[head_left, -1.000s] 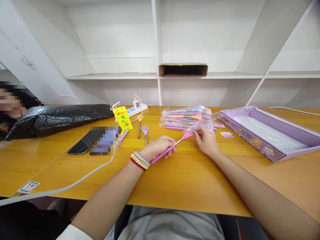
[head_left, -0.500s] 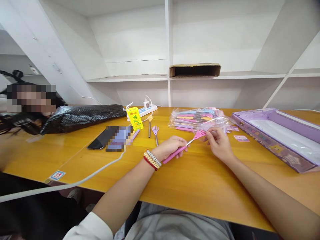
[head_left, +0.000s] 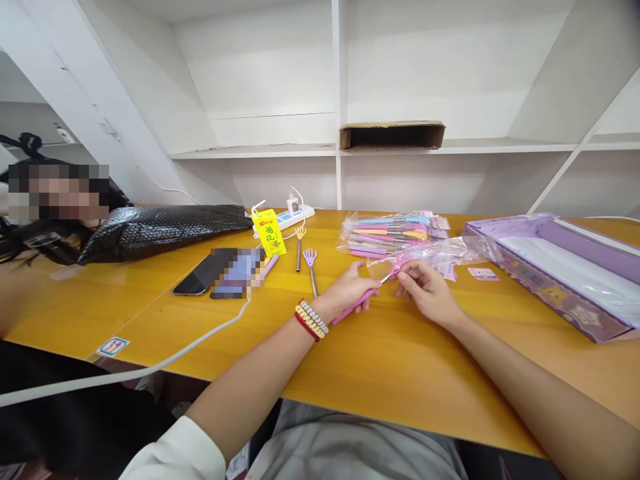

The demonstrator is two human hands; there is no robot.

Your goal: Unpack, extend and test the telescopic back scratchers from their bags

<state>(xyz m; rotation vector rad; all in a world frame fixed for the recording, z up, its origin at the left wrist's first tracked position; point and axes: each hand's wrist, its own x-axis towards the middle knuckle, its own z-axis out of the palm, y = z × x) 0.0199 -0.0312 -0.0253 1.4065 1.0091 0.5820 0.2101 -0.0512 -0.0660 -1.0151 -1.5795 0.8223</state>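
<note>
Pink back scratcher (head_left: 356, 308) is held between both hands above the wooden table (head_left: 380, 387), its handle end toward 8 o'clock and its head toward 2 o'clock. The left hand (head_left: 350, 293) has its fingers closed round the handle, just below the metal shaft. The right hand (head_left: 425, 290) pinches at the head with thumb and fingertips, where a clear plastic bag (head_left: 450, 252) meets it; whether the fingers press the film alone or the head through it, I cannot tell.

Reckoned from the hands, a bagged bundle of scratchers (head_left: 385, 233) lies near at 12 o'clock. At 3 o'clock are a small pink card (head_left: 483, 274) and, farther out, a purple box (head_left: 545, 287). A lavender scratcher (head_left: 312, 275) lies near the left hand at 9 o'clock, and an orange scratcher (head_left: 299, 252) at 10, with a yellow packet (head_left: 270, 230) beyond these 2.
</note>
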